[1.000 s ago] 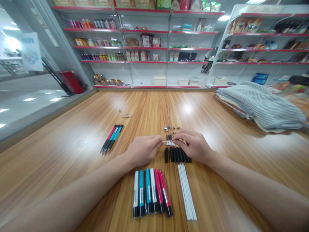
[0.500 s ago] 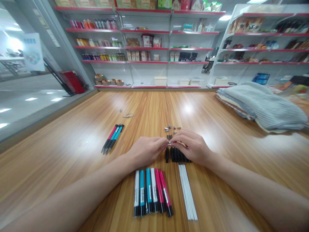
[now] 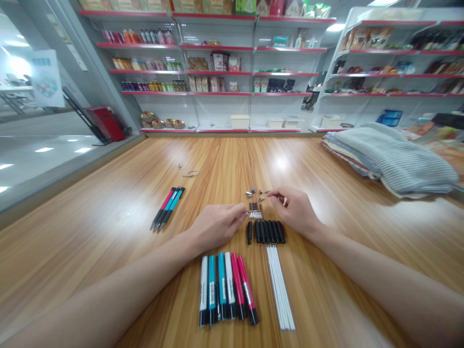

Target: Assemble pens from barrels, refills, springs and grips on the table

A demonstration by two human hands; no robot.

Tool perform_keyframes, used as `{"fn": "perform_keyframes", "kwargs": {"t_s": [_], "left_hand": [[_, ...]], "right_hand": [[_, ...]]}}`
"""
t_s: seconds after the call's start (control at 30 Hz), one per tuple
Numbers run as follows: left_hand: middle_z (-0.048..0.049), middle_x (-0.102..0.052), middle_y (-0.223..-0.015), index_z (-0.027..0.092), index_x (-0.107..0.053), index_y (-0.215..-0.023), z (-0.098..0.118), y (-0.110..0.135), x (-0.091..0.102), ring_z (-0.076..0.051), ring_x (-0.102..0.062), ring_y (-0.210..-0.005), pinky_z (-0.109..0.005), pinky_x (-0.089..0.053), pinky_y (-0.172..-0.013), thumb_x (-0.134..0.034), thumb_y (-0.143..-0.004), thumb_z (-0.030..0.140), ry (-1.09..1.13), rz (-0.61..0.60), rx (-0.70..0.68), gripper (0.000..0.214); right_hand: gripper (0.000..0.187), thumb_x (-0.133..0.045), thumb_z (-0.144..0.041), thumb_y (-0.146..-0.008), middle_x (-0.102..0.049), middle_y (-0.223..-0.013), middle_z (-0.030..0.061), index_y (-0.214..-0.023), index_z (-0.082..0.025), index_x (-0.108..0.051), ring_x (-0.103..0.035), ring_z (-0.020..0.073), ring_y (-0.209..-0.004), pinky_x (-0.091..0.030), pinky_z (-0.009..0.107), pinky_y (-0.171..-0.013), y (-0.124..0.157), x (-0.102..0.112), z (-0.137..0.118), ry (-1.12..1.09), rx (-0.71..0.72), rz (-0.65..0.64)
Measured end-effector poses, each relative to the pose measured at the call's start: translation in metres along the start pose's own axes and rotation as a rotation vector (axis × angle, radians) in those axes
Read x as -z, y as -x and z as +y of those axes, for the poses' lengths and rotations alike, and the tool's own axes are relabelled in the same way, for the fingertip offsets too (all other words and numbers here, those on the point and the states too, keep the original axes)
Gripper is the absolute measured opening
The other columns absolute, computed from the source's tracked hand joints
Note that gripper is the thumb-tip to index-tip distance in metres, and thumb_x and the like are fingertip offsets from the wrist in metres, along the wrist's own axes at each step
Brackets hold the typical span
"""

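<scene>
My left hand [image 3: 223,223] rests on the table, thumb and fingers pinched at the left end of a short row of small white plastic pieces [image 3: 255,214]. Whatever is between those fingertips is too small to make out. My right hand [image 3: 294,207] hovers further right, index finger stretched toward small silver metal pen tips [image 3: 262,198], its fingers slightly apart. Behind the white pieces lie several small springs [image 3: 253,206]. Closer to me is a row of black pen grips [image 3: 267,232], and below them white ink refills [image 3: 280,287].
White, blue and pink pen barrels [image 3: 222,285] lie in front of my left hand. Assembled pens [image 3: 167,209] are grouped at left. A thin looped tie [image 3: 192,173] lies beyond them. Folded cloths [image 3: 395,159] are piled at right; stocked shelves [image 3: 221,94] stand behind the table.
My right hand has parted from my left and moved right and slightly up toward the metal tips, uncovering the white pieces and black grips. My left hand stays nearly in place, still pinched.
</scene>
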State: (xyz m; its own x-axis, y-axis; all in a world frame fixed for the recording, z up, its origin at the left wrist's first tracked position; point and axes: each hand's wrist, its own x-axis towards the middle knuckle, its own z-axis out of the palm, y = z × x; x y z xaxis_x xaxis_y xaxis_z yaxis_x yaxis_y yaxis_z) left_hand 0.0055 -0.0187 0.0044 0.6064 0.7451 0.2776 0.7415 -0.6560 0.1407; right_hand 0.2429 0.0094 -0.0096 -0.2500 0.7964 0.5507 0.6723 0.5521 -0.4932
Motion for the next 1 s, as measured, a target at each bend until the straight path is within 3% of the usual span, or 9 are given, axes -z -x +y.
{"fn": "perform_keyframes", "kwargs": {"t_s": [0.1,0.33,0.5,0.73,1.0], "left_hand": [[-0.0018,-0.066,-0.081,0.021,-0.054,-0.093,0.001,0.000,0.000,-0.015,-0.063,-0.074,-0.024,-0.039,-0.062,-0.027,-0.099,0.038,-0.002,-0.008,0.004,0.032],[-0.0023,-0.066,-0.082,0.021,-0.054,-0.092,0.001,0.000,0.000,-0.015,-0.062,-0.074,-0.024,-0.040,-0.063,-0.028,-0.098,0.038,0.006,0.002,0.008,0.032],[-0.0016,-0.066,-0.082,0.021,-0.053,-0.092,0.000,0.000,0.000,-0.015,-0.062,-0.074,-0.025,-0.040,-0.063,-0.027,-0.098,0.038,0.008,-0.006,-0.004,0.032],[-0.0014,-0.066,-0.083,0.022,-0.053,-0.093,-0.001,0.001,0.000,-0.016,-0.063,-0.075,-0.025,-0.039,-0.064,-0.028,-0.098,0.038,0.009,-0.025,0.011,0.031],[-0.0010,-0.066,-0.083,0.022,-0.052,-0.094,-0.002,0.001,0.000,-0.016,-0.063,-0.074,-0.025,-0.039,-0.063,-0.027,-0.099,0.039,0.001,-0.031,0.007,0.030]], "right_hand": [[0.015,-0.054,-0.021,-0.084,-0.065,-0.076,0.0022,-0.090,-0.018,-0.067,-0.055,0.0130,-0.062,-0.044,0.026,-0.060,-0.001,-0.001,0.005,0.003,-0.038,-0.037],[0.012,-0.055,-0.020,-0.081,-0.057,-0.066,-0.0005,-0.087,-0.017,-0.065,-0.048,0.0104,-0.055,-0.038,0.023,-0.055,0.003,0.001,-0.003,-0.077,0.072,-0.165],[0.009,-0.055,-0.017,-0.078,-0.045,-0.057,-0.0053,-0.086,-0.017,-0.059,-0.041,0.0086,-0.050,-0.033,0.021,-0.051,0.004,0.007,0.000,-0.173,0.065,-0.303],[0.033,-0.054,-0.012,-0.074,-0.033,-0.050,-0.0123,-0.106,-0.018,-0.050,-0.032,0.0069,-0.044,-0.027,0.019,-0.049,-0.006,0.023,0.010,-0.280,0.066,-0.600],[0.048,-0.045,-0.004,-0.066,-0.040,-0.050,-0.0125,-0.112,-0.018,-0.048,-0.034,0.0063,-0.043,-0.025,0.019,-0.046,-0.006,0.027,0.009,-0.363,0.046,-0.681]]}}
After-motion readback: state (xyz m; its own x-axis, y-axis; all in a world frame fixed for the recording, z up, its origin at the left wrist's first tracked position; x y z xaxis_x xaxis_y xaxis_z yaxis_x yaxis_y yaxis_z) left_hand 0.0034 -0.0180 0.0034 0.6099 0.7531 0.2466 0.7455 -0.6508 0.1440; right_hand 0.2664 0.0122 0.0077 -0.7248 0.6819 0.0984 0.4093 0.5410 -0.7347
